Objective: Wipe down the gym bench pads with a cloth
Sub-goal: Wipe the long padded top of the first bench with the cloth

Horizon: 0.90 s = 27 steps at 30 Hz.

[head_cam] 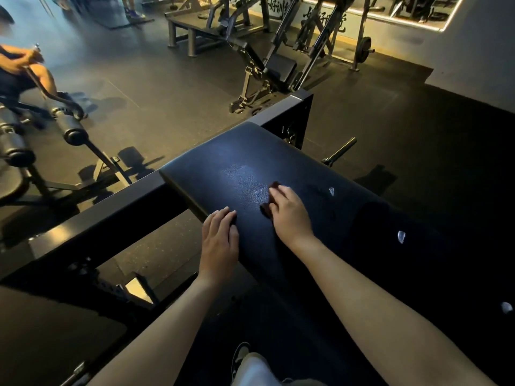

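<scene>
Steel frame (125, 207) flanks pad (250, 162) bearing hands (220, 240) (289, 215), cloth (266, 211).

seated person (16, 71) – far left | weight machines (278, 59) – behind, perhaps mirrored

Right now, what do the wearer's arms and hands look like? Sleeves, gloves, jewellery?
No sleeves in view: left arm and right arm are bare to the frame edge. The left hand and right hand are ungloved; no watch, band or ring visible.
</scene>
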Each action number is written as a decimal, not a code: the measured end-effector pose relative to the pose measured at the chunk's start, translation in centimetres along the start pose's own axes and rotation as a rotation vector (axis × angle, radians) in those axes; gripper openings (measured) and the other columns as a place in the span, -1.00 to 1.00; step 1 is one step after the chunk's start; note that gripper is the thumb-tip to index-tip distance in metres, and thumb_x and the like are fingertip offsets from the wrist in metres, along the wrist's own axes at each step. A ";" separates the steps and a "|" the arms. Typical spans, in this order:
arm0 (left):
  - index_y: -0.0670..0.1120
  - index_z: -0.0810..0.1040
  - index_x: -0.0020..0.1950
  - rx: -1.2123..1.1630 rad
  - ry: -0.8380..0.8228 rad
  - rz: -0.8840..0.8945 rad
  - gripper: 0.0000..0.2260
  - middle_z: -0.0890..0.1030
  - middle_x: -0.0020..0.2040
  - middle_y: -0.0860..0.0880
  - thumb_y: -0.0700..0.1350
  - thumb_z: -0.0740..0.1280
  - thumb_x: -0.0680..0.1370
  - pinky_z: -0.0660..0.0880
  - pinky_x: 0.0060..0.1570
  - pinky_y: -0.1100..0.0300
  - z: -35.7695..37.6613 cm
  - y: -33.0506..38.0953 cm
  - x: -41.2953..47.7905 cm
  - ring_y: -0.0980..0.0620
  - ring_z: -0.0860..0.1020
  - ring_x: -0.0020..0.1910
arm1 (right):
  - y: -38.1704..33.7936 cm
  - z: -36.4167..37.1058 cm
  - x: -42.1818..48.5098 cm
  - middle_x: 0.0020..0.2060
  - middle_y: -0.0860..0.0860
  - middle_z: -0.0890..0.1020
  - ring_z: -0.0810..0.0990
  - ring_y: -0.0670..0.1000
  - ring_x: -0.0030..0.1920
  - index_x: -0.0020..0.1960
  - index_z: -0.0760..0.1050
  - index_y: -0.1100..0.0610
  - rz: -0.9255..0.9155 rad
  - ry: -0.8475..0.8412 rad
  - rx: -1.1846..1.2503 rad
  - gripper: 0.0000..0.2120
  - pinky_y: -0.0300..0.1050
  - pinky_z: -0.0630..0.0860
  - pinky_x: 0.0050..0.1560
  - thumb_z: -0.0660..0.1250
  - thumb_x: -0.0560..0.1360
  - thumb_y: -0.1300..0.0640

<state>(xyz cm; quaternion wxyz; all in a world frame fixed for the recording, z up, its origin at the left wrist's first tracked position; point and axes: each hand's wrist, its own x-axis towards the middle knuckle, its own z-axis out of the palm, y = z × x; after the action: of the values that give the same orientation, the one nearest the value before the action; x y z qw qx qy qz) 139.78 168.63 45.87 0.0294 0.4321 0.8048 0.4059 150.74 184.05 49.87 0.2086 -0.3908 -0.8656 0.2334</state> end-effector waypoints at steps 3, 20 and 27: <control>-0.11 0.42 0.48 -0.056 -0.006 -0.060 -0.60 0.38 0.50 -0.02 -0.06 0.10 0.67 0.12 0.56 -0.01 -0.3 0.1 -0.6 0.04 0.19 0.54 | -2.7 1.0 -1.3 0.44 0.06 0.38 0.31 0.08 0.45 0.46 0.40 0.12 -0.058 -0.009 0.001 -0.61 -0.01 0.30 0.43 0.21 0.64 0.14; -0.08 0.45 0.46 -0.135 -0.017 -0.102 -0.65 0.48 0.41 -0.01 -0.18 0.20 0.67 0.23 0.47 0.07 -2.7 -1.2 0.4 0.13 0.30 0.39 | -6.4 4.2 -2.6 0.45 0.09 0.40 0.31 0.09 0.48 0.46 0.42 0.15 -0.266 -0.183 0.108 -0.59 -0.01 0.25 0.49 0.25 0.61 0.18; -0.01 0.37 0.52 -0.185 -0.055 -0.176 -0.64 0.41 0.48 0.05 -0.08 0.15 0.71 0.20 0.46 0.16 -4.6 -2.2 1.2 0.16 0.27 0.47 | -7.4 4.6 -0.1 0.43 0.07 0.38 0.33 0.07 0.45 0.47 0.39 0.15 -0.158 -0.090 0.070 -0.59 -0.04 0.31 0.42 0.22 0.64 0.15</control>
<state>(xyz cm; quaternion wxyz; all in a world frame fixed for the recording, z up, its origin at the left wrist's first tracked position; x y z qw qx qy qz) 135.71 165.96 47.83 0.1267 0.3664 0.7976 0.4621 144.02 178.57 50.38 0.2009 -0.3028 -0.8936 0.2636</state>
